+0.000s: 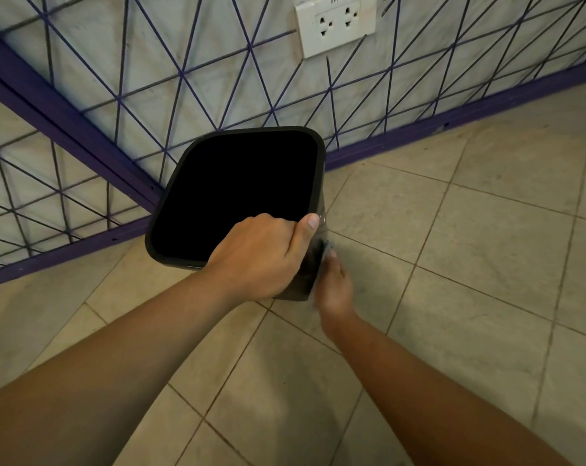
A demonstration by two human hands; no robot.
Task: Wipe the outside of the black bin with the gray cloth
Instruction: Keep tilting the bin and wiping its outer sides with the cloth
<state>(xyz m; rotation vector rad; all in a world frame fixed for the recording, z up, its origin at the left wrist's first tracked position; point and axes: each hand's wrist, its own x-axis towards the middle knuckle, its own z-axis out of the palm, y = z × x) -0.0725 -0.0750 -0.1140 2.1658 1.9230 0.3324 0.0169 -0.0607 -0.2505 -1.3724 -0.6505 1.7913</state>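
The black bin [184, 169] stands on the tiled floor in the corner, its square mouth open toward me. My left hand [261, 257] grips the bin's near right rim, thumb up along the right corner. My right hand [335, 287] is low against the bin's right outer side and looks blurred. A small bit of the gray cloth [327, 245] shows above its fingers, pressed on the bin wall. Most of the cloth is hidden by the hand and the bin.
Two walls with dark purple line patterns and purple skirting [453, 122] meet behind the bin. A white double socket [335, 26] sits on the wall above. Beige floor tiles [469, 264] stretch to the right and toward me.
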